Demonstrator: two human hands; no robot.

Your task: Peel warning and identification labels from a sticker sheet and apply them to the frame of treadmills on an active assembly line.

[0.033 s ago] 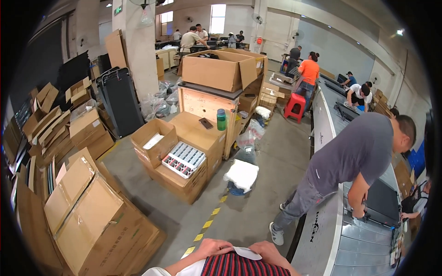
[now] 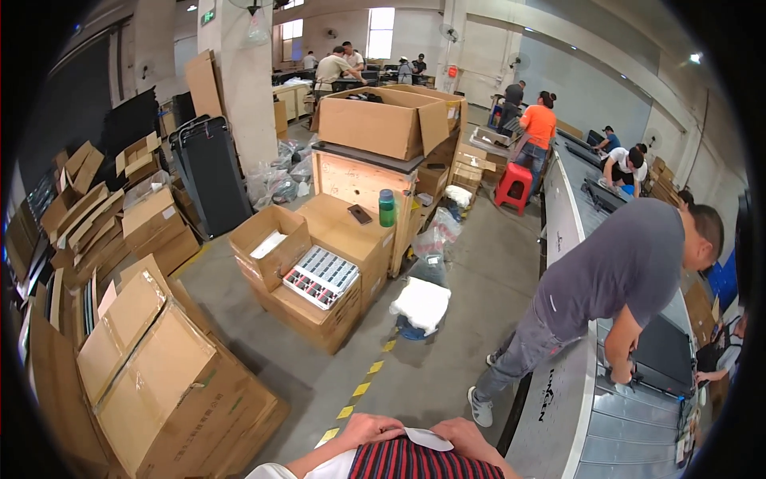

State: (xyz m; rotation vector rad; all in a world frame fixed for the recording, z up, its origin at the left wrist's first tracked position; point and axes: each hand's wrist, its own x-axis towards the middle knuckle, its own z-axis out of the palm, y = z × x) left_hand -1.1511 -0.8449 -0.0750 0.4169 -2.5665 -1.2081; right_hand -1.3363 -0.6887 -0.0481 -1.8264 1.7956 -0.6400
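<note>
As the forearms angle inward, bent hands touch a white slip, their pinch unclear.

- Green bottle and phone on a carton
- Red stool beside a person in orange
- Black case near the pillar
- Person in grey bends over the conveyor
- Striped tape on the floor

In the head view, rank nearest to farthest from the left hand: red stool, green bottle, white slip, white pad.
1. White slip: just right of the left hand.
2. White pad: ahead, slightly right.
3. Green bottle: farther ahead, on a cardboard box.
4. Red stool: farthest, ahead and right.
</note>
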